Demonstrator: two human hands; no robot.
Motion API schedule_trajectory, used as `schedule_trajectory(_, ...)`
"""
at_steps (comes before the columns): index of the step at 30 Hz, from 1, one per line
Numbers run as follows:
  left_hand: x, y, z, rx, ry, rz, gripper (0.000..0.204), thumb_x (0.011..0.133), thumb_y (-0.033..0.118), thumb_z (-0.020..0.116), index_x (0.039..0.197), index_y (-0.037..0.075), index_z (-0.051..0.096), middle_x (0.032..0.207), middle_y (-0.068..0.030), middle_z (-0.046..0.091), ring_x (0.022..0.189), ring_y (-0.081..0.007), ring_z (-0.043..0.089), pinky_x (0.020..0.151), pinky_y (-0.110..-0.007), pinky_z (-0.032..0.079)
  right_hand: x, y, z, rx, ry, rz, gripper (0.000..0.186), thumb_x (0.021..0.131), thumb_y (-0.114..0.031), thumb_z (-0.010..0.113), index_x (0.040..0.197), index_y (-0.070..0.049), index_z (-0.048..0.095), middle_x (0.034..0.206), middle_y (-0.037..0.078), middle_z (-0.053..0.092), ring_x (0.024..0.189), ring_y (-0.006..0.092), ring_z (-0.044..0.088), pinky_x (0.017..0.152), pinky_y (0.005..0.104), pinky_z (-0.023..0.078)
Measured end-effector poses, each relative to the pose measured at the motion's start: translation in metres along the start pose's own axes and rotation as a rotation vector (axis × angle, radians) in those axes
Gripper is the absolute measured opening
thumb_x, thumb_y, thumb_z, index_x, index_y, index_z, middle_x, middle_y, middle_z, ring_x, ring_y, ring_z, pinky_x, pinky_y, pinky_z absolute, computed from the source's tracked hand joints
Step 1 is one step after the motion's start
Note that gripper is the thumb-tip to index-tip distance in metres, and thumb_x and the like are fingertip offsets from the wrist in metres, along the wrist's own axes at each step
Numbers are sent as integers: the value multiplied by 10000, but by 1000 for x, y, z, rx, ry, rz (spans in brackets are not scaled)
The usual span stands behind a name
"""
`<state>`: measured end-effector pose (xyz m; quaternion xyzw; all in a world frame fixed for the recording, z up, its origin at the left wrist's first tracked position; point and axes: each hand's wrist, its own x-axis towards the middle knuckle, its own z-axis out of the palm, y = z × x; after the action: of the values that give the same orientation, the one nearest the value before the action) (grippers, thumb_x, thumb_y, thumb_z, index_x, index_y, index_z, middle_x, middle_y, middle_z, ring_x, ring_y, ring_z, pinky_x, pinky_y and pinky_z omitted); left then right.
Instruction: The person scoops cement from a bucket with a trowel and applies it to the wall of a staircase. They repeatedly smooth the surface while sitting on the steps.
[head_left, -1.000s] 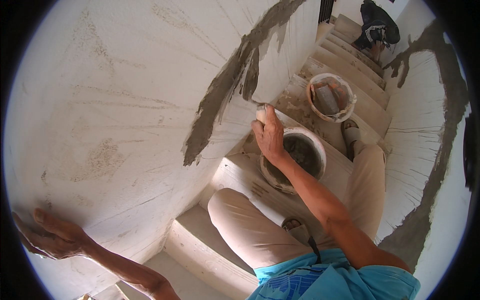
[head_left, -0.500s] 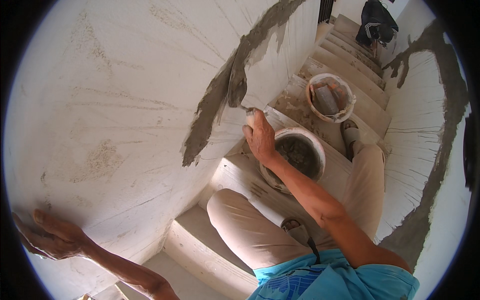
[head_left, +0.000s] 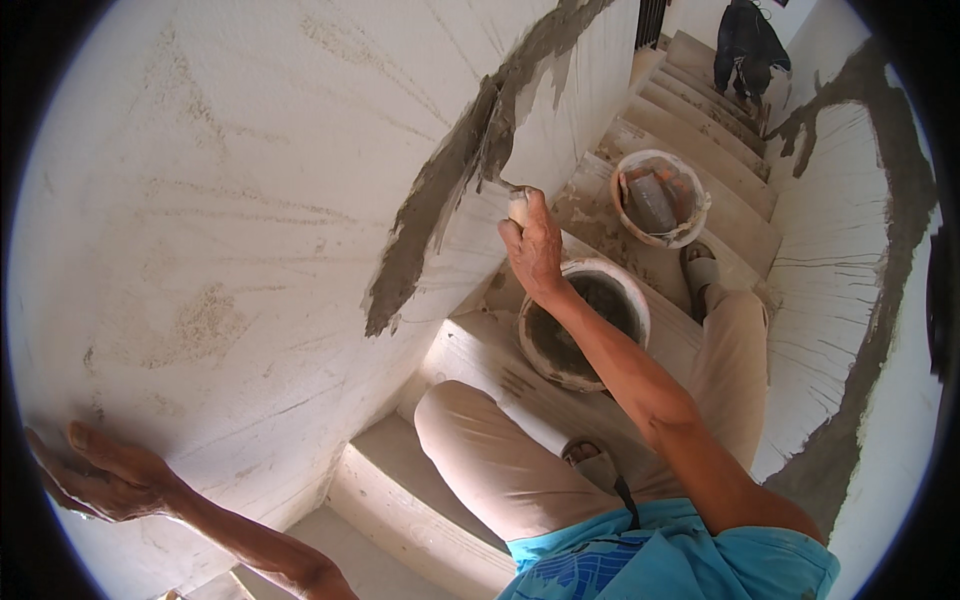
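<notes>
My right hand is wrapped round the pale handle of a trowel. The trowel's blade lies against a band of wet grey mortar that slants up the white wall; mortar on it makes its edges hard to tell. Below my right forearm stands a round bucket with dark grey mortar inside, partly hidden by the arm. At the far left, my left hand rests on the wall with its fingers apart and nothing in it.
A second bucket, holding a grey block-like piece and reddish bits, sits on a higher step. Concrete stairs climb toward the back right, where a dark-clothed person bends over. Another mortar band curves along the right wall.
My right hand and the trowel have moved up and slightly right along the mortar band. My left hand stays in place. The person up the stairs has shifted slightly.
</notes>
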<state>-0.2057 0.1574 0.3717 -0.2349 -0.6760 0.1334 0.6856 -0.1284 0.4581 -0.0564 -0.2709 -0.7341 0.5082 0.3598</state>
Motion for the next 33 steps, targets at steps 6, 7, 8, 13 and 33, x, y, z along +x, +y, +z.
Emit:
schedule_trajectory(6, 0, -5, 1, -4, -5, 15, 649, 920, 711, 469, 1326, 236, 646, 1329, -101, 615, 1299, -270, 510, 1034, -516, 460, -10, 4, 9, -53, -11, -77, 403, 830, -34, 637, 1202, 18, 490, 930, 257, 602, 840, 454, 619, 725, 486, 491)
schedule_trajectory(7, 1, -7, 1, -7, -7, 20, 646, 921, 709, 471, 1327, 237, 645, 1328, -101, 615, 1298, -270, 510, 1033, -514, 461, -19, 3, 8, -81, -38, -75, 411, 823, -35, 635, 1203, 24, 490, 960, 255, 605, 861, 451, 622, 742, 485, 497)
schedule_trajectory(8, 0, -6, 1, 0, -7, 16, 642, 923, 704, 472, 1325, 235, 646, 1327, -100, 616, 1295, -269, 512, 1030, -510, 463, -26, 3, 5, -113, -64, -75, 419, 817, -36, 633, 1205, 30, 490, 990, 252, 608, 882, 449, 625, 758, 485, 503)
schedule_trajectory(13, -2, -5, -1, 35, -2, 7, 638, 930, 686, 483, 1318, 207, 648, 1325, -96, 616, 1276, -260, 527, 1020, -489, 474, -41, 7, -13, -45, -97, -118, 432, 813, -34, 639, 1213, 33, 490, 994, 261, 614, 883, 451, 626, 760, 482, 502)
schedule_trajectory(33, -5, -24, 0, 57, -7, -2, 652, 918, 651, 551, 1283, 122, 664, 1235, -134, 651, 1182, -285, 566, 955, -466, 494, -51, 19, -19, 3, -217, -172, 462, 807, -48, 675, 1227, 11, 491, 1022, 229, 608, 918, 431, 625, 770, 466, 505)
